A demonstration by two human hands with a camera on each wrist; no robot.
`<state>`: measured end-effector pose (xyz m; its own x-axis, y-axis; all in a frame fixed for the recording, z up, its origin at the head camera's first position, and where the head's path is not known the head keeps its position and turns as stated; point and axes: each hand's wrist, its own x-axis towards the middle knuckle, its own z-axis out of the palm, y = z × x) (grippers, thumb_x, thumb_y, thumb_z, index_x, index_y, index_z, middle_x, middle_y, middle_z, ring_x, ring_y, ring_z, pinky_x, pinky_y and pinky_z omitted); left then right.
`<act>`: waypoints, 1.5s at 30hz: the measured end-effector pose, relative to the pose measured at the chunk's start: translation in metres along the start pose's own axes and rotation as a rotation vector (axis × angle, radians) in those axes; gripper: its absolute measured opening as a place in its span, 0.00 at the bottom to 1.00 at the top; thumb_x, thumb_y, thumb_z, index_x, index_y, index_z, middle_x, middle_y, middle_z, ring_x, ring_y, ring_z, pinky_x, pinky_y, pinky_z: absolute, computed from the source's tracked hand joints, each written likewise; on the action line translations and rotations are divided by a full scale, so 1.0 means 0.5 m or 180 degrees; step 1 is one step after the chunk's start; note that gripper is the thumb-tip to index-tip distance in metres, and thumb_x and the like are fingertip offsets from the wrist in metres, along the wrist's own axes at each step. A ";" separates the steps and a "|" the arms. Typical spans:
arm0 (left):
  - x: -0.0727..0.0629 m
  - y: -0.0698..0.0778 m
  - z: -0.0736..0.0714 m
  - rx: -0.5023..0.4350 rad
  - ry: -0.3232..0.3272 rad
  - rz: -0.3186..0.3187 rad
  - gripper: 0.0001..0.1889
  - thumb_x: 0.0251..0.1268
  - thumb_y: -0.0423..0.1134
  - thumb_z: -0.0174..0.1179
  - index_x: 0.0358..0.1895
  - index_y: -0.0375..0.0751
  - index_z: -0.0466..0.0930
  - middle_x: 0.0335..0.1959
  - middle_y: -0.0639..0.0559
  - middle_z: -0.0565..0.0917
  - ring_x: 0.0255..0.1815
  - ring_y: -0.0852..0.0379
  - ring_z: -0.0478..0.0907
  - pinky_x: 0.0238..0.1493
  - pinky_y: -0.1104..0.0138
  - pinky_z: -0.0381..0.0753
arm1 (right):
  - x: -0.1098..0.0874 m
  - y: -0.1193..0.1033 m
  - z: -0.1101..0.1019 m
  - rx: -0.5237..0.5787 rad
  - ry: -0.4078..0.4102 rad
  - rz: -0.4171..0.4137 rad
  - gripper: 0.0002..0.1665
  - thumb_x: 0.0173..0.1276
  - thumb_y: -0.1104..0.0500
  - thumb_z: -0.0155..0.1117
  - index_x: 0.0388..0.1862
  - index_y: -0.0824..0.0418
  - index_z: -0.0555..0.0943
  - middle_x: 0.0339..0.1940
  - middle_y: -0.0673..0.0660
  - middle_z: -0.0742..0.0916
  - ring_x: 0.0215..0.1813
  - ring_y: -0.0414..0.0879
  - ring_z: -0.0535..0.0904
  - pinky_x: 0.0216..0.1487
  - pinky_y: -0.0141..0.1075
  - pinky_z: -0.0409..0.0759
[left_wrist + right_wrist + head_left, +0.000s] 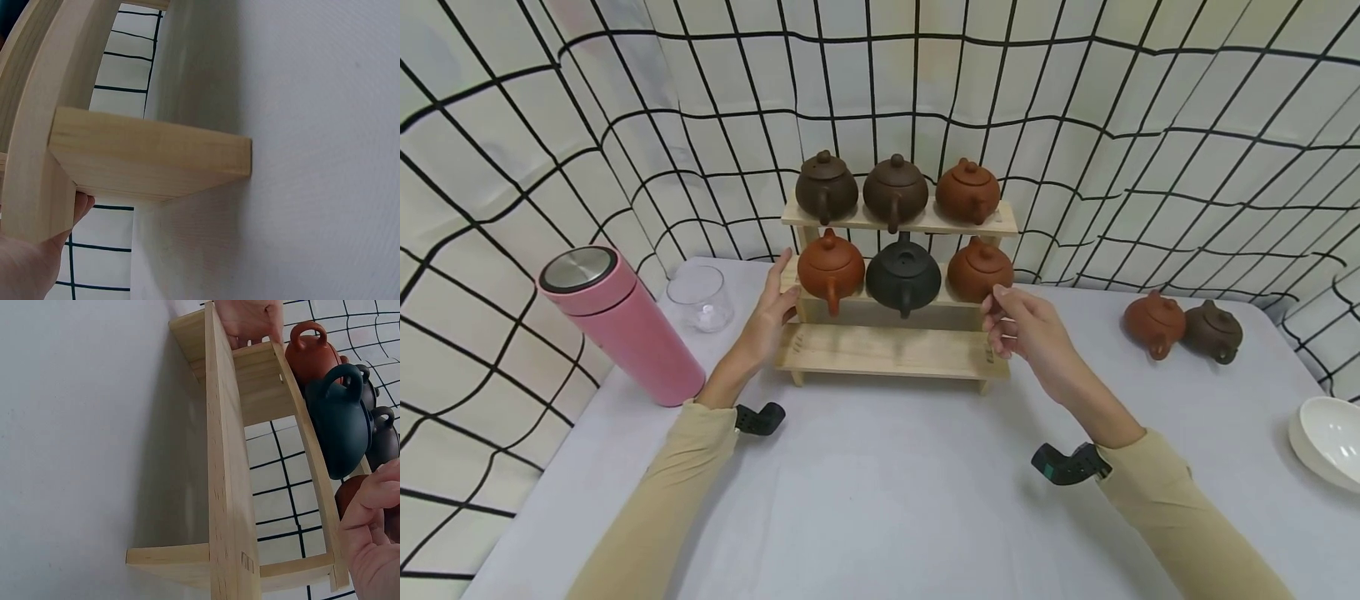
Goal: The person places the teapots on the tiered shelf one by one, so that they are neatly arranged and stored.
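Observation:
A three-step wooden stand holds clay teapots on its upper two steps. My right hand pinches the front of the reddish-brown teapot at the right end of the middle step; its handle is hidden behind the fingers. My left hand rests at the left end of that step, fingers mostly straight along the side, beside an orange-red teapot. Between these two sits a dark green teapot. In the right wrist view, my right fingers bend round the teapot, partly covering it.
Two dark brown teapots and a reddish one line the top step. A pink flask and a clear glass stand left. Two teapots and a white bowl are at right. Black-lined fabric backs the table.

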<state>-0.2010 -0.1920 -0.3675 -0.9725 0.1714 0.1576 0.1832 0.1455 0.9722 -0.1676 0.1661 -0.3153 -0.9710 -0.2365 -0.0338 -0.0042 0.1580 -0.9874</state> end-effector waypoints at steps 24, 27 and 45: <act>0.002 -0.001 0.000 0.0043 0.0006 -0.0021 0.35 0.84 0.39 0.33 0.86 0.41 0.30 0.86 0.40 0.35 0.85 0.39 0.40 0.79 0.37 0.47 | -0.012 0.009 -0.007 0.0231 -0.0074 -0.0011 0.23 0.88 0.47 0.45 0.60 0.65 0.73 0.44 0.57 0.83 0.32 0.44 0.83 0.39 0.33 0.82; 0.002 -0.001 0.001 0.0019 -0.0005 -0.0015 0.35 0.84 0.39 0.33 0.86 0.42 0.30 0.87 0.40 0.34 0.85 0.39 0.39 0.79 0.36 0.47 | -0.026 0.014 -0.034 0.0230 0.0065 0.0045 0.22 0.89 0.48 0.43 0.64 0.63 0.70 0.47 0.57 0.83 0.33 0.44 0.82 0.39 0.32 0.82; 0.005 -0.009 -0.002 0.0080 -0.0027 0.0012 0.36 0.84 0.41 0.33 0.86 0.41 0.29 0.87 0.42 0.33 0.85 0.41 0.39 0.80 0.38 0.47 | -0.127 0.173 -0.353 0.0656 0.1332 0.0498 0.09 0.85 0.48 0.54 0.55 0.48 0.68 0.44 0.48 0.79 0.34 0.39 0.81 0.35 0.27 0.81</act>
<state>-0.2045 -0.1933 -0.3712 -0.9706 0.1801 0.1598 0.1906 0.1692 0.9670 -0.1482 0.3639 -0.3713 -0.9690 0.1872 -0.1611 0.1559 -0.0422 -0.9869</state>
